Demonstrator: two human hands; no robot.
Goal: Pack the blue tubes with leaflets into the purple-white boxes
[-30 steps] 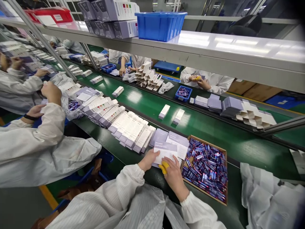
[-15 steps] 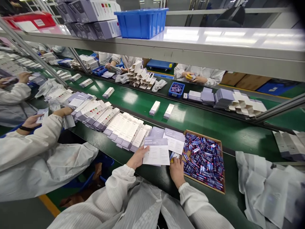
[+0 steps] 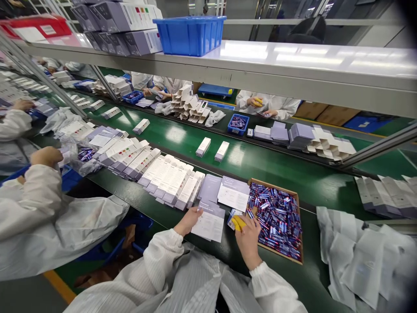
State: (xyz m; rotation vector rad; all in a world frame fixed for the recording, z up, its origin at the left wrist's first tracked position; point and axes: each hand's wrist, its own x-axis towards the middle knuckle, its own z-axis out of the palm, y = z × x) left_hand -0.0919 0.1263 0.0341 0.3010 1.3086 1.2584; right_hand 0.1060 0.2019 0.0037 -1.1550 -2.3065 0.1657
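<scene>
My left hand (image 3: 189,221) is closed on the left edge of a leaflet (image 3: 208,224), white with a lilac header band, held just above the green work surface. My right hand (image 3: 248,237) has yellow covers on its thumb side and is curled over the left rim of a cardboard tray (image 3: 284,257) full of small blue-purple batteries (image 3: 276,217). A small white-and-blue item (image 3: 231,217) lies beside the yellow-covered fingers. What these fingers pinch, if anything, is hidden. Beyond the leaflet lie lilac booklets (image 3: 210,188) and white-and-lilac leaflets (image 3: 233,194).
A row of white-and-lilac boxes (image 3: 163,179) stands to the left. Small cartons (image 3: 203,147) sit on the green conveyor (image 3: 177,134). Grey-white bags (image 3: 355,261) lie at the right. A shelf (image 3: 254,69) crosses overhead. A co-worker's hand (image 3: 46,156) is close on the left.
My left hand has brought the leaflet down and toward me, tilting it. My right hand has shifted slightly right toward the batteries, its yellow finger covers now showing more. The co-worker's hand moved left.
</scene>
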